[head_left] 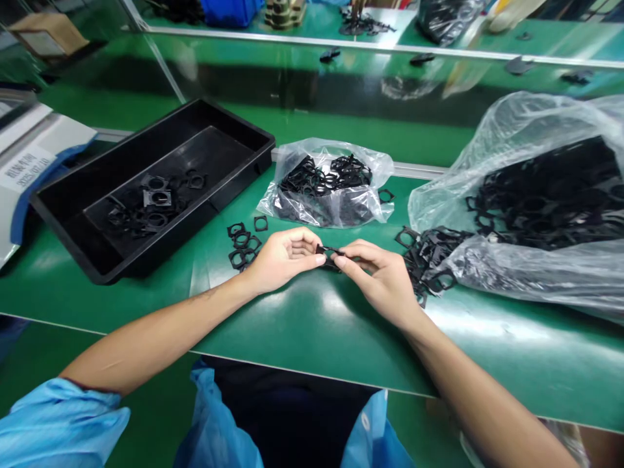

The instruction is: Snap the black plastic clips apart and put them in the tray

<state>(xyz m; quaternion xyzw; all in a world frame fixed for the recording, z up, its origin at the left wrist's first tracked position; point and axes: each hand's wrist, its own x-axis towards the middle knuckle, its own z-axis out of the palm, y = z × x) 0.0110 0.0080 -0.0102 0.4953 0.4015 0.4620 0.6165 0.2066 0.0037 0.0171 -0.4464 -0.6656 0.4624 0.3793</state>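
My left hand and my right hand meet over the green table, both closed on a small black plastic part. Thumbs and fingertips pinch it from either side, and they cover much of its shape. Left of my left hand lie several loose black ring-shaped frames. A heap of similar black parts spills out beside my right hand. Behind my hands, a clear plastic bag holds more black rings.
A black tray with several black parts in it stands at the left. At the right lies a large open plastic bag full of black pieces. A white and blue machine sits at the far left. A raised shelf edge runs across the back.
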